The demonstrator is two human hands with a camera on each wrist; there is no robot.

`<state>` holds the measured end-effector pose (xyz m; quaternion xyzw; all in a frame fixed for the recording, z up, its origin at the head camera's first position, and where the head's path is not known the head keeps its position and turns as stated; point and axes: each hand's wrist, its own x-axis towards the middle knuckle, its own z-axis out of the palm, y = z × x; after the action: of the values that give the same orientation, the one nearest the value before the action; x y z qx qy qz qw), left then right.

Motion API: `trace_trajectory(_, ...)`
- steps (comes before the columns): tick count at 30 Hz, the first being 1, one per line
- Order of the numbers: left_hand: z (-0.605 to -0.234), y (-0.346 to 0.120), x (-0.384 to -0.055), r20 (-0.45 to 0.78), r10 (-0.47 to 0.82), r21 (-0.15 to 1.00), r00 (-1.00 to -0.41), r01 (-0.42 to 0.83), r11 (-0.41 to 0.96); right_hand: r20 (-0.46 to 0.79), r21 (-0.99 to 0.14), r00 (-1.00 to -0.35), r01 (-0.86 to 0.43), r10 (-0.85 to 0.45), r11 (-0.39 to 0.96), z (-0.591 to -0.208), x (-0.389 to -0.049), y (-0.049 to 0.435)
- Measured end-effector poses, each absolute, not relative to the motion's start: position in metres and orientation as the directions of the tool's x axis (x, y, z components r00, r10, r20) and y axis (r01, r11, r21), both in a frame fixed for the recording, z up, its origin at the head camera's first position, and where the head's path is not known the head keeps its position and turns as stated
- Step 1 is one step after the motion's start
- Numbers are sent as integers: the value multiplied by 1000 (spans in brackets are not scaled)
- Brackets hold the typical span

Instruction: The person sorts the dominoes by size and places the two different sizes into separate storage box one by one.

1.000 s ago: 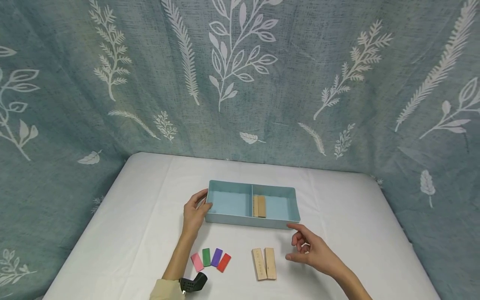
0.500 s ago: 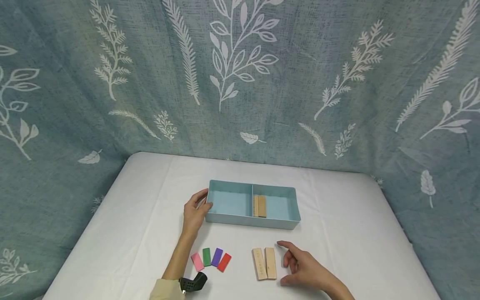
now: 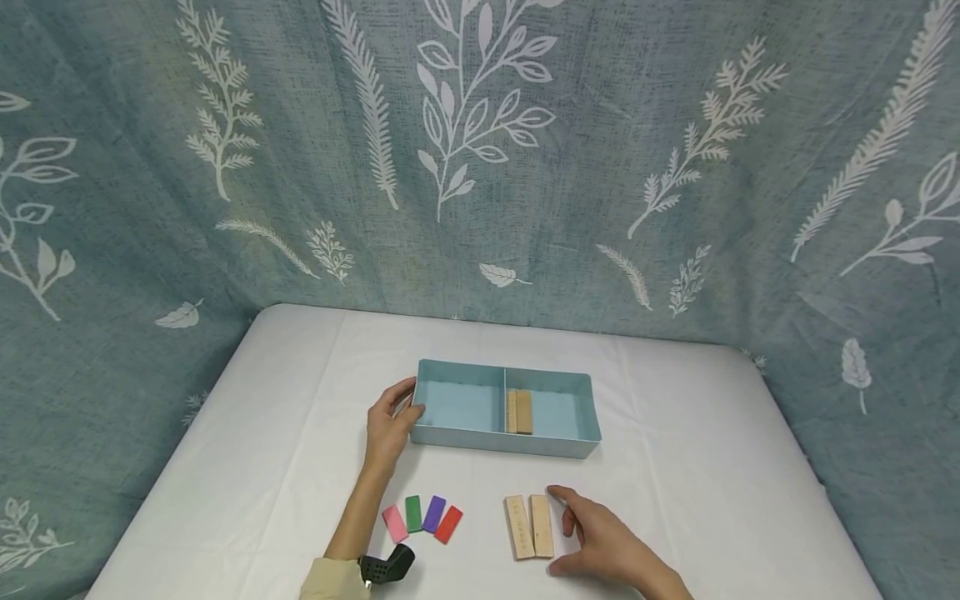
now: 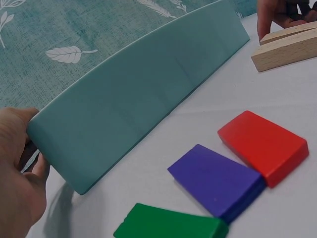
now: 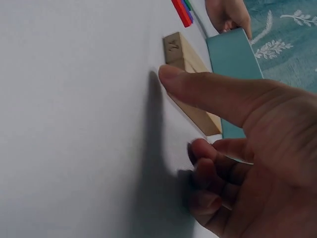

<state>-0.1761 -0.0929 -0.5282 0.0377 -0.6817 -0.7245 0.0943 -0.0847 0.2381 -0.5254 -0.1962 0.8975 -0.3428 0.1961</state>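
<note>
My left hand (image 3: 390,425) grips the left end of a pale blue two-compartment box (image 3: 504,442), thumb over the rim. Two wooden blocks (image 3: 522,412) stand side by side in the box's right compartment, against the divider. On the cloth in front lie two more wooden blocks, a left block (image 3: 519,528) and a right block (image 3: 541,527), their near ends close together. My right hand (image 3: 600,537) is beside the right block, thumb and index finger spread toward its two ends. Nothing is held in it; whether a fingertip touches the block I cannot tell.
Left of the wooden blocks lie a pink block (image 3: 394,523), a green block (image 3: 413,514), a purple block (image 3: 433,514) and a red block (image 3: 448,526). A white cloth (image 3: 697,433) covers the table, and a leaf-patterned curtain (image 3: 480,167) hangs behind.
My right hand has come from the box's front right corner down and left to the right wooden block. My left hand, the box and the blocks have stayed put.
</note>
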Motion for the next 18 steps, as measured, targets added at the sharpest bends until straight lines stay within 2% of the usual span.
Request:
trace_trajectory(6,-550,-95,-185,73,-202,994,-977,88,-70,-211,-634,-879,-210,-428,744,-528,-80,231)
trace_trajectory(18,-550,-95,-185,71,-205,992,-976,90,-85,-242,-718,-885,-112,-397,687,-526,-74,232)
